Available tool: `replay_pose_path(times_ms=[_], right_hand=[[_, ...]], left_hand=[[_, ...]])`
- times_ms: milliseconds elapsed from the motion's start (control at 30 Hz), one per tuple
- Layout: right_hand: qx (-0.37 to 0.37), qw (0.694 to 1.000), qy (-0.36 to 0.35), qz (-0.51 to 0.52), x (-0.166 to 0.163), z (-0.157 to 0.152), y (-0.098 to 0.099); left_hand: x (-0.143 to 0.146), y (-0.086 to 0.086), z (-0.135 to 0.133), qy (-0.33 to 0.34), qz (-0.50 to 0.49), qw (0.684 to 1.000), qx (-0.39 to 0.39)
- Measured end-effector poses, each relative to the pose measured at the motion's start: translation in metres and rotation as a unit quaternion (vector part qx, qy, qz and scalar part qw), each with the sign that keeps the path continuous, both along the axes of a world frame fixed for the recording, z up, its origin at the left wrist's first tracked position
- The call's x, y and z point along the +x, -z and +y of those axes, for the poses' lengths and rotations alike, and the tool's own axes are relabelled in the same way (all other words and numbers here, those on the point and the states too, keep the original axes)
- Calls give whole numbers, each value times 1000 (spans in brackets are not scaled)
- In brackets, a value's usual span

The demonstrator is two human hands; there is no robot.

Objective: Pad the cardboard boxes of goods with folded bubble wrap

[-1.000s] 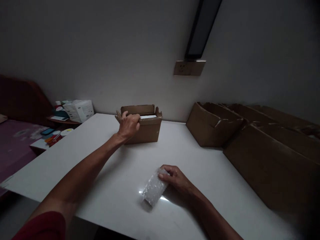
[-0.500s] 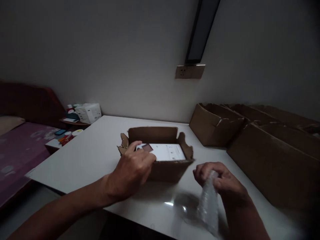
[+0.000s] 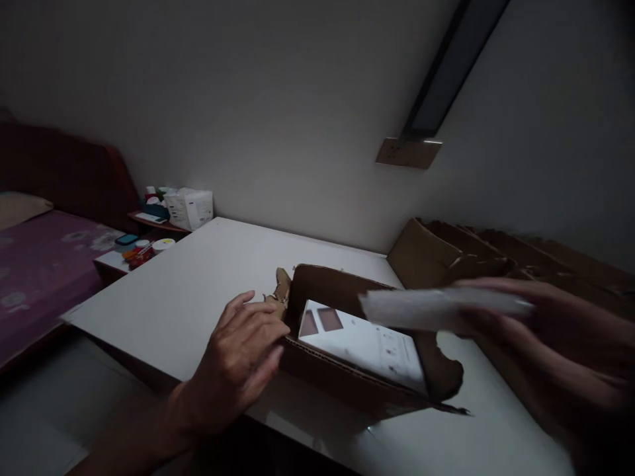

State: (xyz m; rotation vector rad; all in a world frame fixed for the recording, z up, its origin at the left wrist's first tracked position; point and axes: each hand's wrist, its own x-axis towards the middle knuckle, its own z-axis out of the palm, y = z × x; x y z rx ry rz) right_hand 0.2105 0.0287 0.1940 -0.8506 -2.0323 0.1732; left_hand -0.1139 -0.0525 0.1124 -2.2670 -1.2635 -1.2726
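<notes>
An open cardboard box (image 3: 342,380) with torn end flaps stands on the white table, turned at an angle. Inside it lies a white printed box (image 3: 357,344) with brown squares on its top. My left hand (image 3: 243,354) is at the left corner of the cardboard box, fingers loosely spread and holding nothing; the fingertips are at the rim, perhaps touching it. Over the right part of the box, my right hand (image 3: 536,337) grips a folded piece of clear bubble wrap (image 3: 421,309). That hand is blurred by motion.
More open cardboard boxes (image 3: 431,254) stand at the back right against the wall. The white table (image 3: 198,291) reaches to a bed (image 3: 49,271) on the left. A tissue pack (image 3: 191,208) sits on the bedside shelf. A wall socket (image 3: 409,153) is above.
My right hand has lifted the bubble wrap from the table's front right to over the box. My left hand has moved back from the white box to the rim. The cardboard box now sits angled.
</notes>
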Motion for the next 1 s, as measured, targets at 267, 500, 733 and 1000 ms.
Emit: replay_pose_path(times_ms=[267, 500, 733, 1000], right_hand=[[105, 926, -196, -304, -135, 48, -5], [-15, 851, -346, -394, -166, 57, -5], [-98, 849, -325, -404, -163, 61, 13], [-89, 862, -280, -414, -158, 50, 17]], left_hand=[[8, 20, -4, 20, -80, 997, -5], [8, 20, 0, 28, -98, 995, -3], [11, 37, -4, -46, -176, 983, 22], [40, 89, 11, -12, -394, 904, -167]])
